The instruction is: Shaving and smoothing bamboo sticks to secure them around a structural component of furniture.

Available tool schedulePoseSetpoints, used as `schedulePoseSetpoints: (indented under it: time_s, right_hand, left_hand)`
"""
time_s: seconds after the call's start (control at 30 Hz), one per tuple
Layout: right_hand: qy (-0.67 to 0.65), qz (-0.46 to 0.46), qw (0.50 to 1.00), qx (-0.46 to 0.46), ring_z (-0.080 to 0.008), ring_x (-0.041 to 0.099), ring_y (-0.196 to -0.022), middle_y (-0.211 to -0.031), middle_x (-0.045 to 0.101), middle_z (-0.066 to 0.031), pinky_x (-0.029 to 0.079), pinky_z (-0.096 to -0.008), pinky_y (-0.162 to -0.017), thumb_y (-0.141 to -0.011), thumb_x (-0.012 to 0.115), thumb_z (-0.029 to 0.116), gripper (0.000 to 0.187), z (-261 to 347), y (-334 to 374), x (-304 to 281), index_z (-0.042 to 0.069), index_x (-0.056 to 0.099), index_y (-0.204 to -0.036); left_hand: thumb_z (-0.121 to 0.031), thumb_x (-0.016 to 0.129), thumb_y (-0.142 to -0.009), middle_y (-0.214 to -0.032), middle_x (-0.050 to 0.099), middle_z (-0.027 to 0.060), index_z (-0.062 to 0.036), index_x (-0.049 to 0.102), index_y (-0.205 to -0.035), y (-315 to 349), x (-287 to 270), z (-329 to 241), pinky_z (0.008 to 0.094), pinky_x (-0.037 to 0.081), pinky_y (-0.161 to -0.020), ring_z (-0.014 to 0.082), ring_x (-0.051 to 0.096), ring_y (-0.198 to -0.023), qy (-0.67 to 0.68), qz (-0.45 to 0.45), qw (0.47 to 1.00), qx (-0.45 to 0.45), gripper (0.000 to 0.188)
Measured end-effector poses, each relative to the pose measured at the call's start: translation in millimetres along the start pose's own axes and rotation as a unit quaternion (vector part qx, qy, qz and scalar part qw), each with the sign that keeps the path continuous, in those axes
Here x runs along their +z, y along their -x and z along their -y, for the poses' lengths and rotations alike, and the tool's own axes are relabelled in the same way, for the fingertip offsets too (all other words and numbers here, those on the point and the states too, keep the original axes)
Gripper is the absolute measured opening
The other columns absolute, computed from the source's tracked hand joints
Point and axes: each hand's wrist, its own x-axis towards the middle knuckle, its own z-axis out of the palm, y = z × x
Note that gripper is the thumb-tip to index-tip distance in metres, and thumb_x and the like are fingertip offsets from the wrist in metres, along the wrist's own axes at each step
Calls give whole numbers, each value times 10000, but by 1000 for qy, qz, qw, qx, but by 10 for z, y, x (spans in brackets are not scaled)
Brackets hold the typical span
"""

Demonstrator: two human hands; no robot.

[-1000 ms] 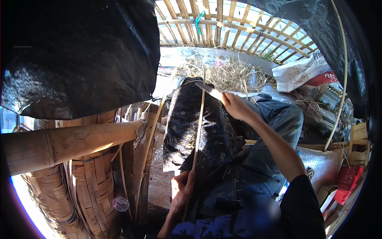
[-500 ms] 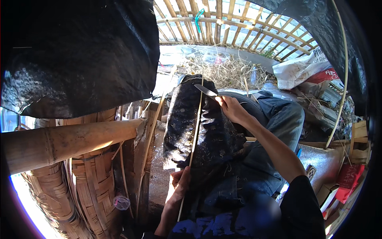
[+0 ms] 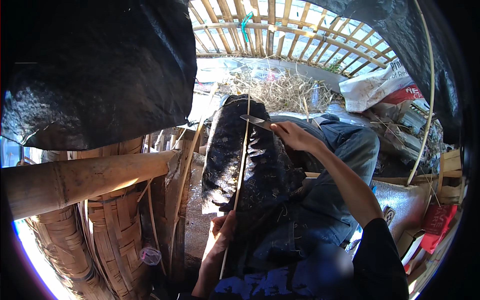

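A long thin bamboo strip [image 3: 242,172] runs lengthwise over a dark patterned cloth [image 3: 220,145] draped across my leg. My left hand [image 3: 222,231] pinches the strip near its lower part, and the tail end passes below the fingers. In my right hand [image 3: 290,135] is a knife [image 3: 256,121], gripped by its handle. Its blade lies across the strip toward the far end, pointing left. Whether the edge bites into the bamboo is too small to tell.
A thick bamboo pole [image 3: 90,177] juts in from the left above woven bamboo baskets [image 3: 110,225]. Black sheeting [image 3: 100,75] hangs at upper left. Dry shavings [image 3: 280,90] lie beyond the cloth, before a slatted bamboo fence [image 3: 300,32]. A white sack [image 3: 370,90] and red bag [image 3: 439,225] are at right.
The knife and my right hand have slid a little nearer to me along the strip. My left hand still pinches the strip. The whole view has shifted slightly.
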Motion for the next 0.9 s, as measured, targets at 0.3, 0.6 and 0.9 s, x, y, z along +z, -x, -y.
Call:
schedulePoseSetpoints:
  time_s: [0.3,0.6,0.9]
  right_hand:
    - [-25,129,977,168,-122,439,-553,-648,479,-46,383,-307,-506,-943,411,373,404,375,64,19,40,548,-1127]
    - [36,191,981,28,-125,475,-497,-564,476,-57,420,-321,-489,-956,347,422,471,512,419,143,5,563,-927]
    - [-137,182,971,66,-76,277,-369,-492,341,28,245,-261,-340,-944,329,484,471,426,28,-274,79,449,-735]
  left_hand:
    - [-295,526,-915,-508,357,-107,-139,431,-526,-16,17,-3,226,153,-441,-6,275,-466,-45,27,996,68,430]
    - [-288,526,-913,-492,369,-83,-156,413,-549,-137,63,-76,209,191,-380,14,294,-403,-25,41,998,49,403]
    - [-331,537,-906,-471,347,-84,-173,398,-524,-291,276,-219,198,197,-373,17,306,-390,100,96,990,-7,436]
